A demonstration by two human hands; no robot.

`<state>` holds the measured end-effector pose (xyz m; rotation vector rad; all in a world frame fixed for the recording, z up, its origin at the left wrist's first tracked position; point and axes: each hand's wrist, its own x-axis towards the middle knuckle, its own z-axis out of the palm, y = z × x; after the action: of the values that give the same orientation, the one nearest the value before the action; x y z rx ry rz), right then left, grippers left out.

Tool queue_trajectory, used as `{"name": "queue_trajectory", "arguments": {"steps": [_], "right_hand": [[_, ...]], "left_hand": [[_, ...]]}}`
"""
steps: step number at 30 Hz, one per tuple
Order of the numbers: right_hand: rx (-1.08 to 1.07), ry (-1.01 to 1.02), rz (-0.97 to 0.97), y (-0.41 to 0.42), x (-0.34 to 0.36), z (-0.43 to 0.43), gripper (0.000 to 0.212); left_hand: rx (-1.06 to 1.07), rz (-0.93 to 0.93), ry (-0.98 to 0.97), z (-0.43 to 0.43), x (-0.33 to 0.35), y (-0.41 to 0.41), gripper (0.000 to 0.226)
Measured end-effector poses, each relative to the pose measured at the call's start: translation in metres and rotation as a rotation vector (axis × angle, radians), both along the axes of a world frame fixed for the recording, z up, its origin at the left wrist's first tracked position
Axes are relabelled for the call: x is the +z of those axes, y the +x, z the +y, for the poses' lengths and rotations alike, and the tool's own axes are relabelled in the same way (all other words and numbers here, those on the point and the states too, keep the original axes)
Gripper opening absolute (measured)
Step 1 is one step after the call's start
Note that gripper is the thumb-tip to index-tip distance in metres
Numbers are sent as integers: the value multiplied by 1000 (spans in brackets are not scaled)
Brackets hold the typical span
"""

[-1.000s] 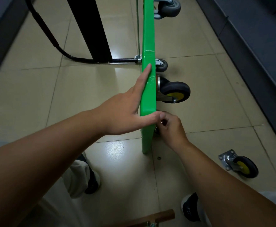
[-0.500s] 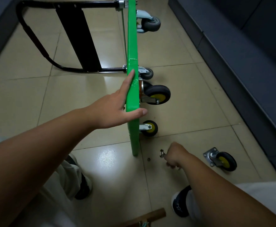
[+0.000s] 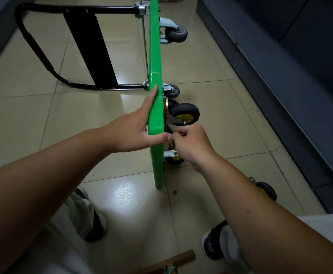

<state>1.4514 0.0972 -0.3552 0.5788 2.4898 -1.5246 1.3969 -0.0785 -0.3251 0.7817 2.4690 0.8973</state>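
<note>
The floor [image 3: 43, 119] is pale, glossy beige tile with a bright lamp glare in front of the person's feet, and a dark grey base [image 3: 280, 95] runs along the right side of the room. In the middle stands a green cart deck [image 3: 154, 56], tipped up on one long edge. Its long axis runs straight away from the person, the near end at their feet and the far end at the top of the view. Its black handle [image 3: 33, 46] lies flat on the tiles to the left, hinged at the far part of the deck. The underside faces right.

Four wheels stick out from that face: a grey caster [image 3: 176, 33] at the far end, a smaller grey one [image 3: 172, 91] midway, a big black caster with a yellow hub [image 3: 185, 113] just past the hands, and a small yellow wheel [image 3: 174, 158] low down near the floor.

The left hand [image 3: 134, 131] lies flat on the deck's left face. Its fingers are straight and point along the deck, and the thumb reaches across the upper edge. The right hand [image 3: 193, 144] is up against the underside, just opposite that thumb. Its fingers are curled in and pinch a small dark piece [image 3: 171, 144]; what it is I cannot tell.

A loose caster [image 3: 266, 189] lies on the tiles beyond the right forearm, well apart from the deck. A tiny ring [image 3: 174, 192] sits on the floor just beside the deck's near end.
</note>
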Motion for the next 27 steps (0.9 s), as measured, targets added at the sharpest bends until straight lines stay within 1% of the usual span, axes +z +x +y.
{"name": "queue_trajectory", "arguments": {"steps": [3, 8, 12, 16, 20, 22, 27], "right_hand": [[30, -2, 22, 1, 0, 3, 35], [123, -32, -10, 3, 1, 7, 32], [167, -135, -12, 5, 5, 9, 23], [216, -128, -15, 2, 4, 6, 26], [211, -187, -35, 7, -7, 1, 25], [196, -177, 12, 14, -17, -3, 24], [159, -126, 126, 24, -50, -5, 30]], "left_hand": [[-6, 3, -8, 0, 0, -1, 122], [-14, 1, -12, 1, 0, -1, 122], [0, 15, -34, 0, 0, -1, 115], [13, 41, -44, 0, -2, -1, 107], [23, 45, -34, 1, -3, 1, 107], [25, 48, -27, 1, -3, 1, 107], [26, 36, -23, 1, -2, 1, 107]]}}
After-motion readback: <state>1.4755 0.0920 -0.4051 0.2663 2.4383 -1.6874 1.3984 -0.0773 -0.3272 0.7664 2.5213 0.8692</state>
